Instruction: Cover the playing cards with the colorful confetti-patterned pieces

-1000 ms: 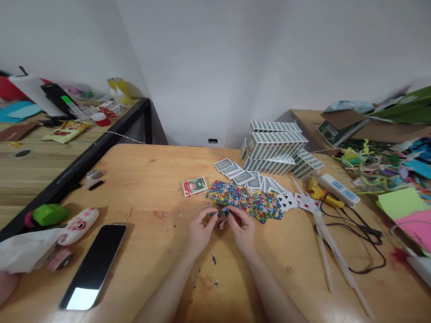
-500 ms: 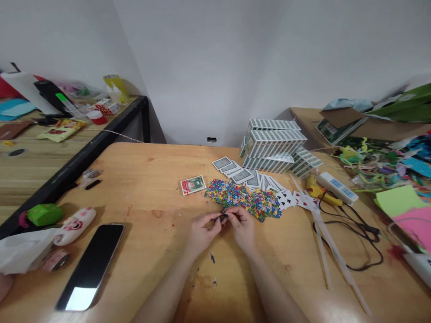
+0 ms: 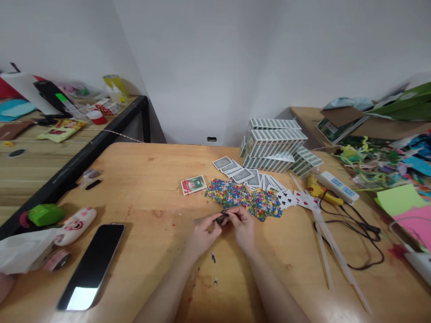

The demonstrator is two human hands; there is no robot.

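I'd take this for a craft workshop: my wooden table [image 3: 151, 179] carries a yellow glue gun [image 3: 315, 188], long translucent sticks [image 3: 333, 246] and a white power strip [image 3: 338, 187] on its right. Colourful craft scraps [image 3: 380, 166] heap up farther right, and a cluttered black-framed workbench [image 3: 40, 157] stands left, near a plain wall [image 3: 202, 67].

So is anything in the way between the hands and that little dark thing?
Nothing that I can see. The left hand and right hand both have fingertips at the small dark piece, too blurred to name. The colourful patch lies beyond them, not between.
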